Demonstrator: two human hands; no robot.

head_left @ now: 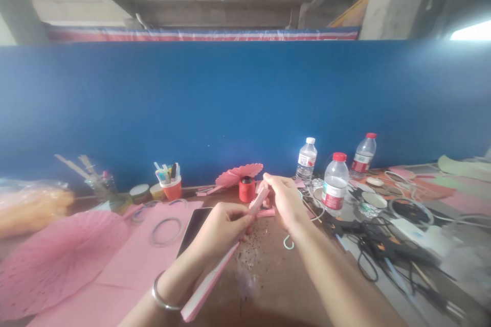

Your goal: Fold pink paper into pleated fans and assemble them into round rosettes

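I log a folded pink strip slanting over bare brown surface, open room bounded by a pink sheet left and black cables right. The left hand pinches it near its far end; the right hand is there too, grip indeterminable.

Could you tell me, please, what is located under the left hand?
A folded pink strip shows on both sides of the left hand; its middle is covered. A dark flat object shows partly; what else the hand covers cannot be seen.
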